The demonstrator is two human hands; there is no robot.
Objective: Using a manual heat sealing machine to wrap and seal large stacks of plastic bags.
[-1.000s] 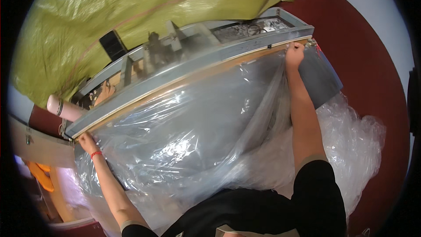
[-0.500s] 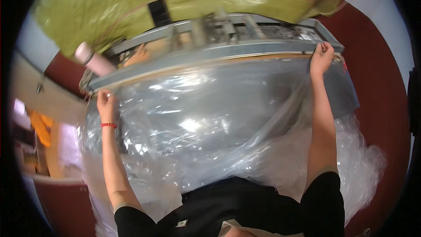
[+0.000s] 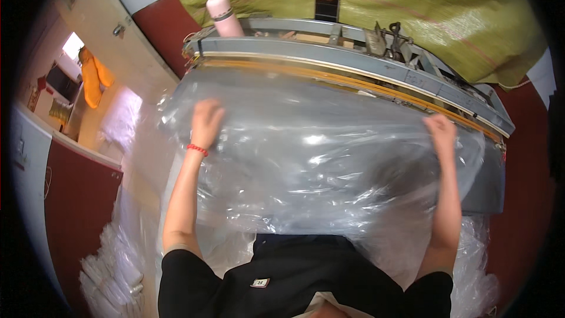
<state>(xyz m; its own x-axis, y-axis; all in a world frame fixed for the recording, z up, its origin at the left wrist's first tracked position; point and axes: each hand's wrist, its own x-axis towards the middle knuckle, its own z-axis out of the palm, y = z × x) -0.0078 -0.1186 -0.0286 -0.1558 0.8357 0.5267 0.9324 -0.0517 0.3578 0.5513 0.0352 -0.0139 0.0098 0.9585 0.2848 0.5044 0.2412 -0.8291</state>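
Note:
A wide sheet of clear plastic film (image 3: 318,159) lies bunched and creased over the dark table in front of me. My right hand (image 3: 442,132) is closed, its fingers pinching the film near the sheet's right side. On the left, my left hand (image 3: 206,121), with a red bead bracelet at its wrist, is over the film; motion smears its fingers, so its grip is unclear. Beyond both hands a long grey metal bar machine (image 3: 329,53) runs across the table, an orange strip (image 3: 329,82) along its near edge. Neither hand touches the bar.
A pink bottle (image 3: 225,17) stands at the machine's left end. Behind it hangs yellow-green woven sheeting (image 3: 412,0) with a dark phone-like rectangle (image 3: 327,5) against it. More crumpled film (image 3: 112,271) lies at lower left. A door (image 3: 112,23) stands at far left.
Both hands have drawn back toward me, away from the bar, where they were pinching the film. More of the orange strip shows. The view has also turned.

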